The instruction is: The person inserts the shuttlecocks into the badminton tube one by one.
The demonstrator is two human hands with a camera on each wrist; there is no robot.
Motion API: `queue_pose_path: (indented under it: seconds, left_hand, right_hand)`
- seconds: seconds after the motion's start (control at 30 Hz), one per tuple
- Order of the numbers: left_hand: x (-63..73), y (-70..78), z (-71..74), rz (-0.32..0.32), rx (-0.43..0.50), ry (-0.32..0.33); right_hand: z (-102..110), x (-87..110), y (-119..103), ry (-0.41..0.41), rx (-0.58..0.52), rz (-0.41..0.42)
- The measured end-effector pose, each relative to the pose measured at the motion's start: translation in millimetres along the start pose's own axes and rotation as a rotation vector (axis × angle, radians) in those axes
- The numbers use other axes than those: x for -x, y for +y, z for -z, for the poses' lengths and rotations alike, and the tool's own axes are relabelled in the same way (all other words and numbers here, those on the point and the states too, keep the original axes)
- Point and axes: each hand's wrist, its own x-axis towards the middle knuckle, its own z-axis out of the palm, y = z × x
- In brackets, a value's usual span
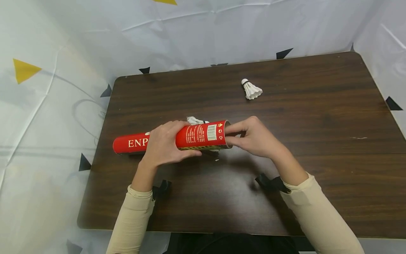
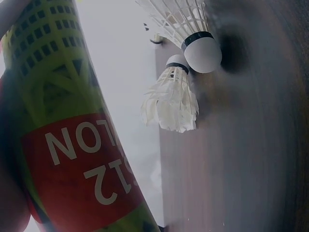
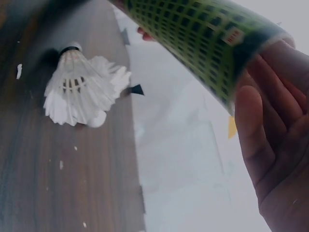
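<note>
My left hand (image 1: pixel 166 143) grips a red and green shuttlecock tube (image 1: pixel 200 137) round its middle, holding it almost level over the table. Its open end faces right, where fingers of my right hand (image 1: pixel 255 137) reach inside the mouth. The right thumb (image 3: pixel 249 108) lies at the rim; whether those fingers pinch anything in the tube I cannot tell. Behind the tube, partly covered by it, is a white feather shuttlecock (image 1: pixel 196 120). Another shuttlecock (image 1: pixel 252 91) lies farther back on the table. In the right wrist view two shuttlecocks (image 3: pixel 72 92) overlap below the tube.
The dark wooden table (image 1: pixel 317 106) has rounded corners and stands against white sheeting (image 1: pixel 222 35) at the back and sides. Small white scraps (image 3: pixel 61 165) are scattered on its top. Dark straps (image 1: pixel 269 183) stick out by both wrists.
</note>
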Motion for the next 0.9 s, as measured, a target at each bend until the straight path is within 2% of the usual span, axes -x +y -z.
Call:
queue_pose_path:
  seconds: [0.1, 0.17, 0.23, 0.3, 0.37, 0.43, 0.5, 0.57, 0.63, 0.73, 0.9]
  left_hand:
    - [0.0, 0.7, 1.0, 0.005, 0.002, -0.006]
    - [-0.2, 1.0, 1.3, 0.007, 0.001, -0.005]
    - [-0.4, 1.2, 1.6, 0.006, -0.001, -0.002]
    - [-0.5, 1.5, 1.8, 0.008, -0.002, 0.000]
    - [-0.3, 1.7, 1.7, 0.009, -0.003, -0.001]
    - [0.3, 1.9, 1.7, 0.012, 0.000, -0.004]
    - [0.9, 1.7, 1.3, 0.015, 0.001, -0.006]
    - [1.2, 1.4, 1.1, 0.015, 0.002, -0.007]
    - [1.1, 0.9, 0.9, 0.013, 0.002, -0.004]
    - [0.5, 0.9, 1.1, 0.006, 0.005, 0.000]
    - [0.2, 1.1, 1.6, 0.000, 0.004, 0.005]
  right_hand:
    - [8.1, 6.5, 1.1, 0.060, -0.071, -0.003]
    - [12.6, 9.7, 5.7, 0.145, -0.135, 0.013]
    - [15.0, 11.3, 12.9, 0.262, -0.207, 0.011]
    - [14.3, 11.4, 22.3, 0.379, -0.257, -0.031]
    - [9.8, 10.6, 33.6, 0.432, -0.257, -0.118]
    - [1.5, 9.3, 44.5, 0.381, -0.186, -0.211]
    - [-10.3, 8.6, 53.8, 0.259, -0.068, -0.271]
    - [-23.6, 7.2, 60.0, 0.133, 0.047, -0.280]
    - [-36.8, 5.7, 63.8, 0.064, 0.120, -0.266]
    - [-52.9, 3.3, 66.6, 0.047, 0.153, -0.253]
    - [-68.7, 0.3, 67.7, 0.092, 0.188, -0.223]
